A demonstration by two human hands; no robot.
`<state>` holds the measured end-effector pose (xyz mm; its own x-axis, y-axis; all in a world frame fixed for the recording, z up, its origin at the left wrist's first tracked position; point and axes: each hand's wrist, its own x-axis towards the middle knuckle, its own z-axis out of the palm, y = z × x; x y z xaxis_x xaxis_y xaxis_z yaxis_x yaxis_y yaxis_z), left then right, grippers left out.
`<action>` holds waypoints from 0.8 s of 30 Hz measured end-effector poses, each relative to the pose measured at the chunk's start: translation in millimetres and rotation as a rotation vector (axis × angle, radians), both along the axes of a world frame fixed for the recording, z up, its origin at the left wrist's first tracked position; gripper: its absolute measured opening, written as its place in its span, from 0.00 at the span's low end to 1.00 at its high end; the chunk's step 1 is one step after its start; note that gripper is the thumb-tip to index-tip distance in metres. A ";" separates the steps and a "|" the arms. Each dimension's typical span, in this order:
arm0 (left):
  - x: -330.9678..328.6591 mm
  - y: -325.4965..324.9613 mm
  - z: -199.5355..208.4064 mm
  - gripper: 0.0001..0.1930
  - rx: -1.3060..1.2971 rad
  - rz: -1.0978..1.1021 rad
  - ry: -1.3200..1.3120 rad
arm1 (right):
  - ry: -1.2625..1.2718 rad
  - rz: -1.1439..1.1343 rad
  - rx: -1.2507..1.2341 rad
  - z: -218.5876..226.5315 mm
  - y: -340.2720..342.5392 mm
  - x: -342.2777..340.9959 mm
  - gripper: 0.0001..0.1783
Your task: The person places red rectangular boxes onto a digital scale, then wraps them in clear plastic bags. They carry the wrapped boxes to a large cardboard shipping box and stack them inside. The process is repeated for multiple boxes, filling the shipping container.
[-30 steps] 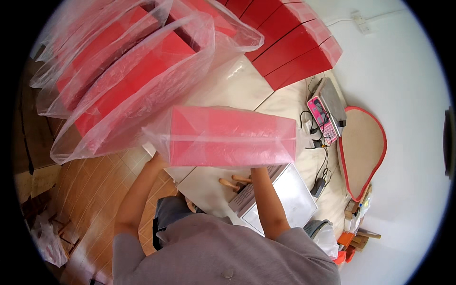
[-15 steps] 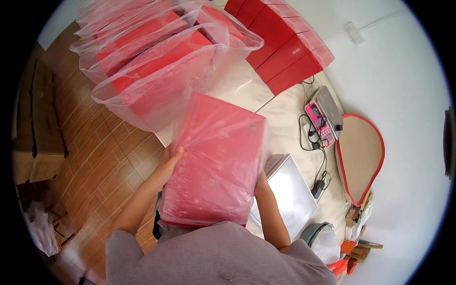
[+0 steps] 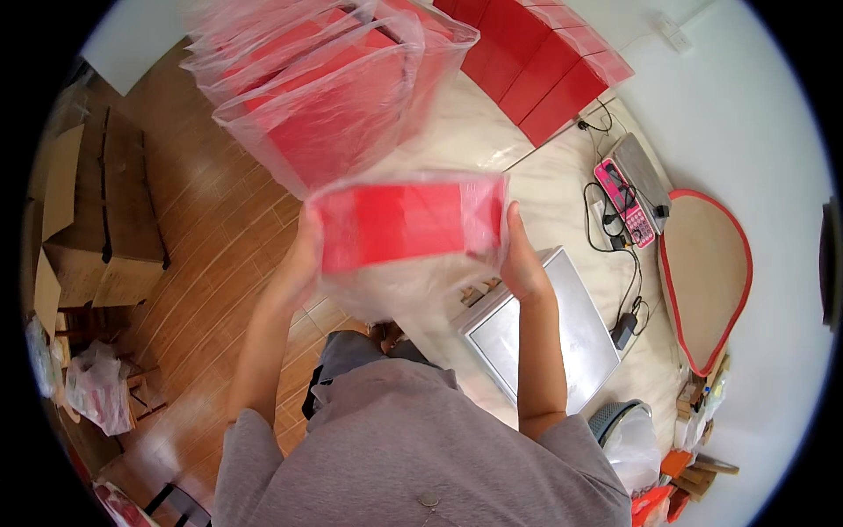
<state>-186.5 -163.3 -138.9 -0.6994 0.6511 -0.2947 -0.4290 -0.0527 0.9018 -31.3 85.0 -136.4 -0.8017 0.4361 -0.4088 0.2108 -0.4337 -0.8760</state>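
A red box (image 3: 395, 226) in a clear plastic bag is held up in front of me, its narrow side turned up. My left hand (image 3: 304, 250) closes on its left end and my right hand (image 3: 523, 261) on its right end. The bag's loose plastic hangs below the box toward me. Beyond it, several bagged red boxes (image 3: 338, 114) stand in a row at the upper left of the table. Farther right, a row of red boxes (image 3: 553, 83) stands against the wall, with plastic over part of them.
On the pale table (image 3: 562, 206) lie a flat silver-topped box (image 3: 549, 325), a pink keypad device (image 3: 634, 211), a grey flat device (image 3: 645, 176) and black cables (image 3: 625, 329). A red-edged beige panel (image 3: 707, 281) leans on the wall. A lined basket (image 3: 628, 435) and cardboard cartons (image 3: 114, 228) stand nearby.
The bagged red box has turned from its broad face to its narrow side and moved up, away from my body. Both hands still hold its two ends. My view has shifted slightly.
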 end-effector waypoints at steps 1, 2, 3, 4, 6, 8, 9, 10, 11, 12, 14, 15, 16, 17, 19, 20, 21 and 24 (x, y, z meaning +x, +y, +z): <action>-4.2 3.9 -5.0 0.38 -0.121 0.039 0.206 | -0.044 0.080 0.210 11.7 0.1 -6.8 0.31; -8.3 7.1 -4.3 0.38 -0.246 0.077 0.409 | -0.086 0.155 0.422 19.1 1.1 -15.1 0.32; -10.1 15.9 18.7 0.35 -0.253 0.065 0.295 | -0.042 0.141 0.752 8.6 9.4 -24.9 0.32; -21.7 15.5 16.1 0.31 -0.347 0.085 0.432 | -0.089 0.138 0.820 8.2 20.0 -35.3 0.29; -53.7 8.3 -2.3 0.25 -0.543 0.126 0.696 | -0.192 0.128 0.949 13.2 42.3 -53.6 0.24; -73.5 9.2 4.9 0.20 -0.778 0.191 0.988 | -0.232 0.039 1.222 20.6 50.2 -68.8 0.20; -79.3 7.7 7.7 0.20 -0.901 0.222 1.128 | -0.255 -0.006 1.354 22.2 53.0 -74.3 0.18; -84.5 4.8 14.2 0.19 -0.904 0.287 1.172 | -0.240 -0.061 1.368 21.9 60.8 -77.5 0.17; -88.9 0.5 24.0 0.18 -0.905 0.354 1.215 | -0.224 -0.117 1.382 19.2 73.3 -78.4 0.15; -93.2 -3.3 36.3 0.17 -0.908 0.429 1.259 | -0.200 -0.171 1.395 19.3 84.0 -81.5 0.14; -93.7 -5.2 61.7 0.16 -0.777 0.418 1.027 | -0.243 -0.298 1.504 30.1 100.9 -78.5 0.14; -94.0 -7.0 68.4 0.16 -0.726 0.404 1.051 | -0.262 -0.363 1.556 37.9 106.6 -76.8 0.15; -94.2 -11.0 75.6 0.16 -0.678 0.399 1.075 | -0.215 -0.417 1.483 50.6 108.0 -76.2 0.13; -96.0 -9.7 65.2 0.17 -0.653 0.475 1.288 | -0.169 -0.469 1.408 63.8 107.3 -73.3 0.12; -82.6 6.6 58.6 0.19 -0.770 0.535 1.484 | 0.061 -0.434 1.333 78.9 104.9 -72.1 0.08; -77.7 11.4 57.2 0.21 -0.828 0.564 1.578 | 0.240 -0.338 1.325 81.4 101.0 -73.7 0.07; -75.2 13.0 55.5 0.21 -0.874 0.488 1.480 | 0.408 -0.241 1.315 81.3 96.1 -71.4 0.06; -76.8 8.7 51.1 0.20 -0.915 0.329 1.248 | 0.509 0.122 1.852 67.6 60.8 -65.7 0.08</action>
